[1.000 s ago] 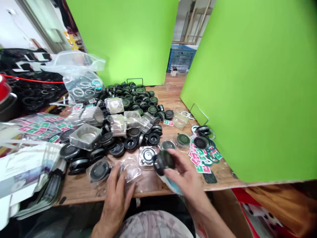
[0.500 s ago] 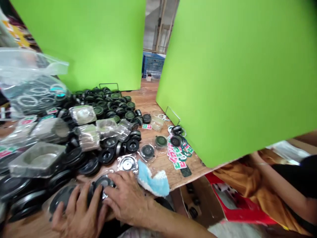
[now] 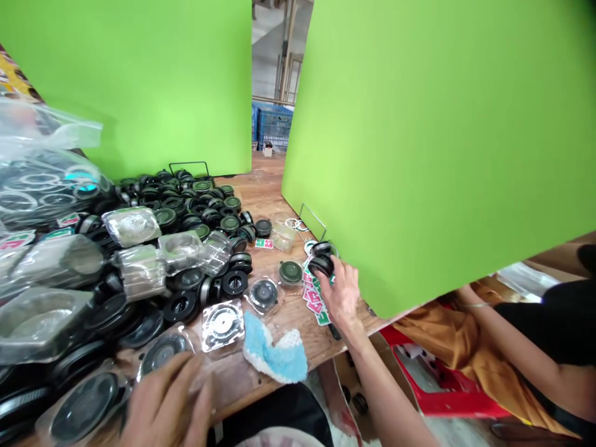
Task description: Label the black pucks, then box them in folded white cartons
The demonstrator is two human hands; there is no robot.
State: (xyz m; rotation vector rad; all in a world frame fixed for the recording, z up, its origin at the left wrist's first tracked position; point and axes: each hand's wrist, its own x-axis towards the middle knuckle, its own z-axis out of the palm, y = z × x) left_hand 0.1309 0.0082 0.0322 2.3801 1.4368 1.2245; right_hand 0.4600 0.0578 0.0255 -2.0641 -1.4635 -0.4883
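Along the front edge of the wooden table (image 3: 233, 388), the hands are well apart: the right hand (image 3: 342, 295) closes on a black round part (image 3: 321, 264) above a sticker pile (image 3: 313, 297), while the left hand (image 3: 167, 403), its grip unclear, is beside a bagged black disc (image 3: 162, 352). A blue cloth (image 3: 274, 351) lies between them — a green panel (image 3: 419, 155) blocks the right, leaving open wood only along the edge.

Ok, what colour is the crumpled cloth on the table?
Cloth: light blue, white edge; best in head view.

Bright, even indoor light, with soft, faint shadows across the wooden table (image 3: 233, 391). Hard glare on the plastic bag (image 3: 37, 192). Motion blur over the left hand (image 3: 167, 403). Wide-angle stretching toward the frame edges, bending the green panel (image 3: 419, 143).
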